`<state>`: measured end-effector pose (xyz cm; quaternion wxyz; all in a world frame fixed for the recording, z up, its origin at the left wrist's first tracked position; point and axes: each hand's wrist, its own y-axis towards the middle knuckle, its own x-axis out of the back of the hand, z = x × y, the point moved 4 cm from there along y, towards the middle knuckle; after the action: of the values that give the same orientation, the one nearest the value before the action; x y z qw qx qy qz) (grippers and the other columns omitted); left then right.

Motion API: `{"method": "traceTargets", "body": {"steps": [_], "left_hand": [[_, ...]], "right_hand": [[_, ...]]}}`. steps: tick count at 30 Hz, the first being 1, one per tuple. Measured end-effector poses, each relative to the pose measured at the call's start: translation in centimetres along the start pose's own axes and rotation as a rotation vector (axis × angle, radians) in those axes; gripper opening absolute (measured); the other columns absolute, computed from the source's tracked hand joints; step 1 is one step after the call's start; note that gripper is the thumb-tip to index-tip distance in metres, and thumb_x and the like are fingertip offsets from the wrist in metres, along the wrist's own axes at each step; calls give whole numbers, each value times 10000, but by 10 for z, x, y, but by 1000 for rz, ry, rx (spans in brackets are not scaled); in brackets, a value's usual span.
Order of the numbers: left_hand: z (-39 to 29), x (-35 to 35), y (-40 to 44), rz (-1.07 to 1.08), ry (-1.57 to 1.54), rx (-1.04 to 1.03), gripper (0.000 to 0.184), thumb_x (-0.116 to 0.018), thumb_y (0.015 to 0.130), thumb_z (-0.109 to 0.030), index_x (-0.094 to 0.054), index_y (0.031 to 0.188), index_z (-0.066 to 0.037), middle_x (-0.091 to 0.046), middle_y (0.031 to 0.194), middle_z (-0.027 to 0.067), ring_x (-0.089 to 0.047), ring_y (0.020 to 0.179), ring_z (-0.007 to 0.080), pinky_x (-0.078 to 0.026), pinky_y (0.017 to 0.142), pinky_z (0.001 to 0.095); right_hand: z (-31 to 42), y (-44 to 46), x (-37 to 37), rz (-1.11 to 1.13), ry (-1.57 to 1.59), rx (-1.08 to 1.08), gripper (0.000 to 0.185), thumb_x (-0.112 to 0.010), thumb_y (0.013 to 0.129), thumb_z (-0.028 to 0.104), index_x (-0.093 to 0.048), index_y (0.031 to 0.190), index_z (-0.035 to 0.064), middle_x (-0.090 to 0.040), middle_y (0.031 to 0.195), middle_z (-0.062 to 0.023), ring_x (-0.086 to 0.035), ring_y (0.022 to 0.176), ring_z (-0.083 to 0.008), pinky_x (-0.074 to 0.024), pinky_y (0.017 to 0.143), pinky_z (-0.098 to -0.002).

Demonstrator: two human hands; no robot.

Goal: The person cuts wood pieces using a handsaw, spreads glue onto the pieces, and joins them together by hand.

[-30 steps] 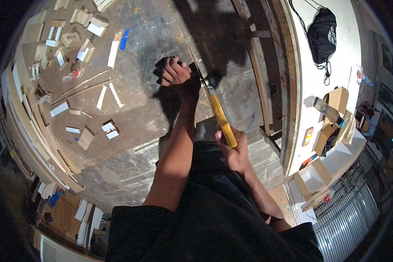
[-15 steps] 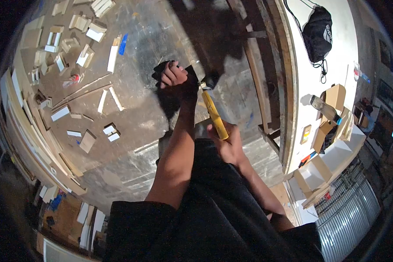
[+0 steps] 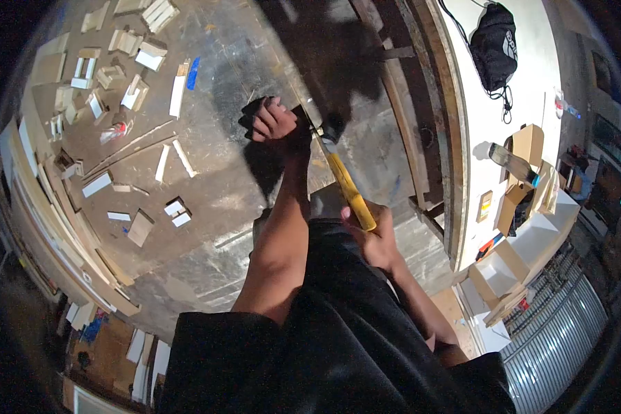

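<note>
My right hand [image 3: 378, 240] is wrapped round the lower end of a hammer's yellow handle [image 3: 352, 191]. The hammer slants up and left, and its dark head [image 3: 332, 129] lies in shadow close to my left wrist. My left hand [image 3: 274, 123] is closed, its fingers curled beside a dark shape; what they hold, if anything, is lost in the shadow. A small bright metal bit [image 3: 318, 130] shows between that wrist and the hammer head.
Several small wood pieces [image 3: 135, 91] and a strip of blue tape [image 3: 193, 73] lie on the floor at left, with long boards [image 3: 62, 238] along that side. At right, a white tabletop [image 3: 472, 124] carries a black drawstring bag [image 3: 495, 48], a bottle [image 3: 514, 164] and cardboard boxes [image 3: 528, 145].
My right hand and the hammer's handle have shifted right and slightly down, toward my body. My left hand stays nearly where it was, still closed.
</note>
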<state>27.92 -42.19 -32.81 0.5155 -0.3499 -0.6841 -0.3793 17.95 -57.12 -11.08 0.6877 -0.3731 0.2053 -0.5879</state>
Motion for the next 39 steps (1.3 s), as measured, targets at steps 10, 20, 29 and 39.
{"method": "traceTargets", "body": {"steps": [10, 20, 29, 39], "left_hand": [[2, 7, 2, 97, -107, 32, 301, -636, 892, -192, -587, 1188, -175, -576, 1234, 34, -520, 1173, 269, -375, 933, 457], [-2, 7, 3, 72, -118, 16, 276, -602, 928, -236, -569, 1192, -161, -571, 1242, 45, -515, 1181, 288, -362, 970, 482], [-6, -2, 2, -65, -114, -36, 231, -525, 986, -287, -586, 1159, -147, -586, 1275, 41, -516, 1194, 288, -346, 992, 482], [-9, 10, 5, 5, -160, -19, 194, -535, 979, -246, -602, 1133, -148, -598, 1264, 26, -526, 1160, 285, -342, 977, 470]], "right_hand": [[-8, 1, 4, -24, -35, 64, 356, -649, 1021, 301, -572, 859, -6, -485, 669, -10, -417, 666, -116, -369, 586, -330], [-6, -2, 5, -70, -42, 90, 342, -656, 1014, 292, -565, 870, -5, -472, 662, -44, -423, 672, -129, -387, 597, -341], [-24, -1, 9, -80, -79, 56, 332, -657, 1008, 280, -577, 868, -11, -499, 652, -55, -437, 624, -145, -388, 574, -346], [-4, 2, 13, -70, 11, 57, 354, -662, 1003, 298, -592, 886, -28, -512, 649, -68, -464, 620, -151, -407, 575, -359]]}}
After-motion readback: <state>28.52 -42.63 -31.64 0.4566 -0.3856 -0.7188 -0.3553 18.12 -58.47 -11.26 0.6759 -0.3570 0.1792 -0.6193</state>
